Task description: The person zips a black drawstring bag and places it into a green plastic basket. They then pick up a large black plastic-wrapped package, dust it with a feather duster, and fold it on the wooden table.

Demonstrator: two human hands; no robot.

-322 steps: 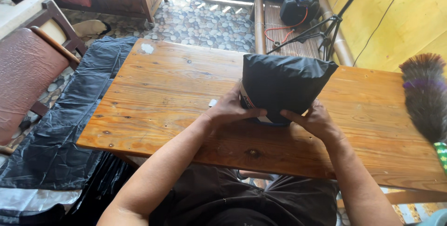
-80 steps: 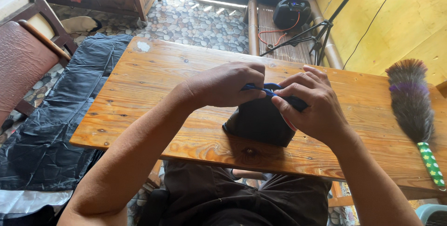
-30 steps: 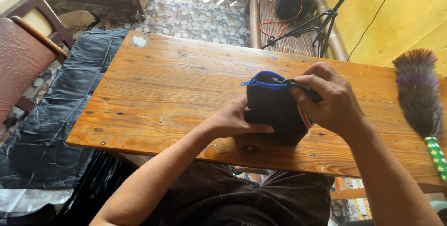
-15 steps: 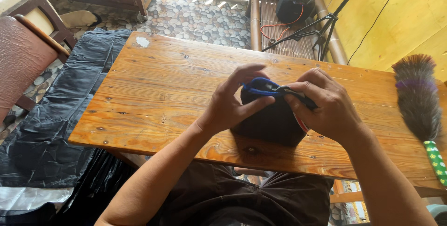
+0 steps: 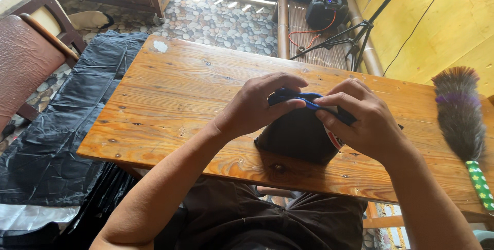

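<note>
Both hands, left [image 5: 257,106] and right [image 5: 363,121], pinch the upright black pouch's [image 5: 298,136] blue, upward-facing rim.

Pebble-patterned floor [image 5: 226,21] up top, with black plastic sheeting [image 5: 62,126] spread along the left of the wooden counter [image 5: 170,90]. Yellow wall [image 5: 442,18] on the right, a tripod [image 5: 355,39] leaning near it. Brown padded chair [image 5: 25,59] far left, bright daylight.
</note>
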